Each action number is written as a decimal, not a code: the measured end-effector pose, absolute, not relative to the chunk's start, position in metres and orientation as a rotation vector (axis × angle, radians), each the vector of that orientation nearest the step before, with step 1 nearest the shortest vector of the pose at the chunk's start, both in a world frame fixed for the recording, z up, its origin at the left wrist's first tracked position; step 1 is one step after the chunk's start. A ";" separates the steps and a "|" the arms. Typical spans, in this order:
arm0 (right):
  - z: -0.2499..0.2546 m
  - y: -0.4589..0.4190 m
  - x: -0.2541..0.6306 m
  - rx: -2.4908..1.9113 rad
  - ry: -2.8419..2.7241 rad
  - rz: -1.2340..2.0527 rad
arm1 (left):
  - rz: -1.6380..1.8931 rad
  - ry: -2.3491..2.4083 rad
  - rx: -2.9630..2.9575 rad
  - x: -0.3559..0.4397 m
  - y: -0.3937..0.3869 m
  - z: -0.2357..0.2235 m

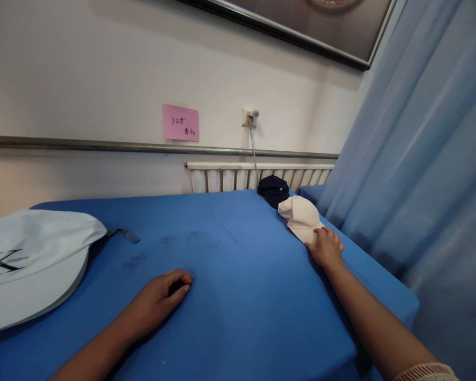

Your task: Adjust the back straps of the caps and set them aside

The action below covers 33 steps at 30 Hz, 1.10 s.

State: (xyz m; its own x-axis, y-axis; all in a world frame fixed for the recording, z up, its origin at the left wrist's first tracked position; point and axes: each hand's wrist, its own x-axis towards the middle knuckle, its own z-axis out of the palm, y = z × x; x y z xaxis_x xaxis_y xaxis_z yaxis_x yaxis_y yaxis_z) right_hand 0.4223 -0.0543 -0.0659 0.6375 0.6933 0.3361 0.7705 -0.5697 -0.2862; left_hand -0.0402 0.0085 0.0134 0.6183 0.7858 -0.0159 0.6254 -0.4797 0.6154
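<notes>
A cream baseball cap (301,216) sits near the far right edge of the blue-covered table, its brim toward me. My right hand (326,246) is closed on that brim, thumb at the near side and fingers over the edge. Directly behind the cream cap lies a dark navy cap (273,190) with a small white mark. My left hand (164,296) rests on the cover, loosely curled, thumb and fingertips nearly meeting around nothing. To its left is a large white cap (35,259) with black lettering, partly out of view, its grey strap (127,234) trailing onto the table.
The blue table cover (238,296) has faint dark marks. Behind it stand a white radiator (230,180), a wall rail (122,145) and a plugged socket (249,117) with a cord. A pink note (180,123) is on the wall. A blue curtain (412,132) hangs at right.
</notes>
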 end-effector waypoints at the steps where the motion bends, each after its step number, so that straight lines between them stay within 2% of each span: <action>1: -0.067 -0.054 0.423 -2.441 -1.154 -0.252 | 0.361 1.106 2.267 -0.040 0.008 0.013; 14: -0.058 -0.057 0.416 -1.875 -1.116 -0.283 | 0.363 1.049 2.314 -0.043 0.010 0.008; 18: -0.035 -0.059 0.359 -1.690 -1.241 -0.019 | 0.375 1.077 2.302 -0.041 0.006 0.006; 21: -0.022 -0.061 0.290 -1.481 -1.281 0.380 | 0.435 1.137 2.227 -0.040 0.005 0.002; 25: -0.028 -0.060 0.203 -1.392 -1.421 0.921 | 0.717 1.356 2.153 -0.050 0.014 0.004; 30: -0.044 -0.054 0.175 -1.403 -1.879 0.743 | 1.498 1.916 2.167 -0.100 0.030 0.035; 33: -0.044 -0.057 0.187 -1.324 -1.974 0.779 | 1.755 2.300 1.893 -0.147 0.030 0.049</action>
